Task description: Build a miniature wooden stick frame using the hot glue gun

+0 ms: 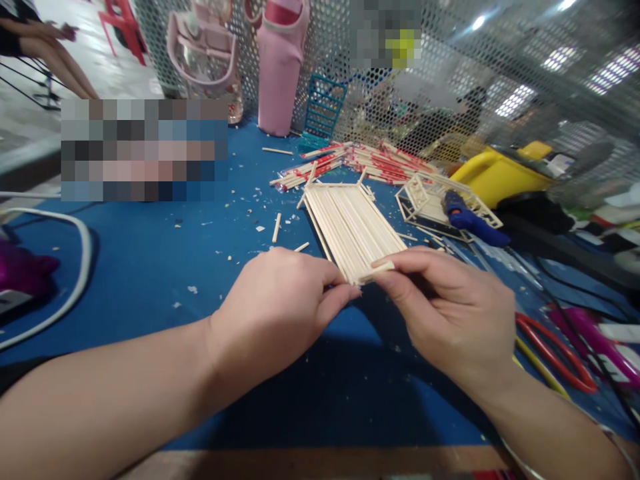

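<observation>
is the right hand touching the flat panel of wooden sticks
Touching. The head view shows the right hand pinching the near end of the stick panel between thumb and fingers, with no gap visible.

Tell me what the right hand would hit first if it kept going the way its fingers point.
The right hand points leftward; it would probably meet the left hand, whose fingertips sit just across the stick panel.
</observation>
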Action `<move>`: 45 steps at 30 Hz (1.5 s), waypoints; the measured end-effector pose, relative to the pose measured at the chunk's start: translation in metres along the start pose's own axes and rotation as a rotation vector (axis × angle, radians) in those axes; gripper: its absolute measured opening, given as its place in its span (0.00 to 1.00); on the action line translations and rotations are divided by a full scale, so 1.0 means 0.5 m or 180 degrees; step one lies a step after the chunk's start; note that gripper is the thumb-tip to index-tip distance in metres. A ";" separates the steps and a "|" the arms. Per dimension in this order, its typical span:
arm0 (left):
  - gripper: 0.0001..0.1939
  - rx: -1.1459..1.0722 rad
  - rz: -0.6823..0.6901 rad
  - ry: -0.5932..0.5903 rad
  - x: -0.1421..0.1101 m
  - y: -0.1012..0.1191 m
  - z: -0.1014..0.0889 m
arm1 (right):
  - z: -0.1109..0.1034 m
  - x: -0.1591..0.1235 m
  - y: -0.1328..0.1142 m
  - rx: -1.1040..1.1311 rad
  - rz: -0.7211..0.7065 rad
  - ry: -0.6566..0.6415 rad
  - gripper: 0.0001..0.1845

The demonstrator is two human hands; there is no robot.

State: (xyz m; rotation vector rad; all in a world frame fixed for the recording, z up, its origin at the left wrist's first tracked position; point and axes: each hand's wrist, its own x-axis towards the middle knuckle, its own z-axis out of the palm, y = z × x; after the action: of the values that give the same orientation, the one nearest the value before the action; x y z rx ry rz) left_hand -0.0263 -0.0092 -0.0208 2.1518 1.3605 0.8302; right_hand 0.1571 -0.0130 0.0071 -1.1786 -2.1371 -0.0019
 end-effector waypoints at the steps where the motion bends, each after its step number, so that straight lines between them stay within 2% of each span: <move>1: 0.16 0.0005 0.0022 0.0005 0.000 0.000 -0.001 | 0.000 0.000 0.000 0.0003 0.0014 0.0003 0.03; 7: 0.13 0.0136 -0.0063 -0.0211 -0.001 0.006 -0.011 | -0.004 -0.005 0.004 0.0023 -0.0057 0.0105 0.03; 12: 0.09 0.0174 -0.0256 -0.0203 -0.001 0.015 -0.009 | -0.005 -0.007 0.006 0.0023 -0.0021 0.0148 0.03; 17: 0.18 0.0229 -0.0323 -0.0033 0.003 0.022 -0.005 | -0.006 -0.006 0.002 0.0041 0.0015 0.0167 0.02; 26: 0.10 -0.0090 -0.0348 0.0164 -0.003 0.032 -0.005 | -0.012 -0.013 0.002 0.0331 0.0224 0.0215 0.01; 32: 0.09 0.0430 -0.0351 0.0479 -0.020 0.050 0.006 | -0.007 -0.018 0.014 0.0423 0.0108 0.0198 0.01; 37: 0.08 0.0250 -0.0593 0.0729 -0.026 0.065 0.017 | -0.001 -0.019 0.020 0.0486 -0.0127 0.0215 0.02; 45: 0.08 -0.0176 -0.1167 0.0936 -0.031 0.083 0.028 | -0.004 -0.020 0.026 0.0687 -0.0111 0.0262 0.02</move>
State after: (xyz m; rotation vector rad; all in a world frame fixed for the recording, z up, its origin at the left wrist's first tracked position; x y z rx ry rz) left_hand 0.0048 -0.0410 -0.0071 1.7086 1.7848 1.0441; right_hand 0.1714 -0.0132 -0.0011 -0.9990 -2.0286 0.1585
